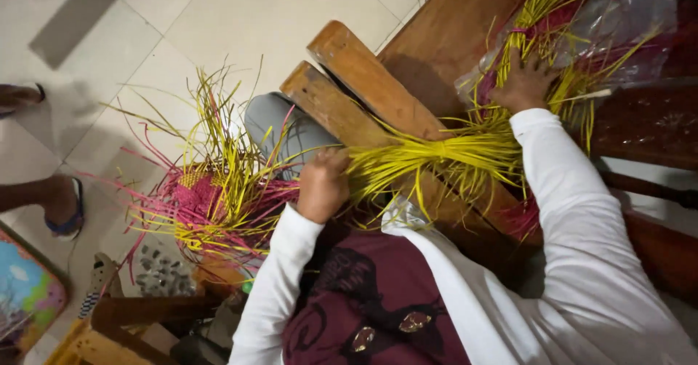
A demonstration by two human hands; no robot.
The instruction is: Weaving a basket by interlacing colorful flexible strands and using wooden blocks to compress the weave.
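Left hand: your left hand (322, 185) has its grip closed around the near end of a bundle of yellow strips (429, 154), pinching them together so they stay in one sheaf across your lap.
Right hand: your right hand (525, 83) lies flat, fingers spread wide, pressing on the far end of the strands; it clasps nothing, it only pins them down, likely so the loose ends do not scatter.
Yellow strips: they run from your left fist toward the right hand, over the wooden bench (443, 38), fanning out past a tie near the middle.
Half-woven piece: a pink and yellow woven piece (200, 198) sits low at your left, its loose ends sticking out all round, well apart from the bundle.
Package: a clear plastic bag (625, 16), crumpled, lies at the upper right on the bench, holding more yellow and pink strands; I can see no label on it.
Wooden slats: two worn wooden slats (349, 89) angle away from your knee.
Floor: pale floor tiles (240, 16); someone's sandalled foot (65, 216) at the left edge.
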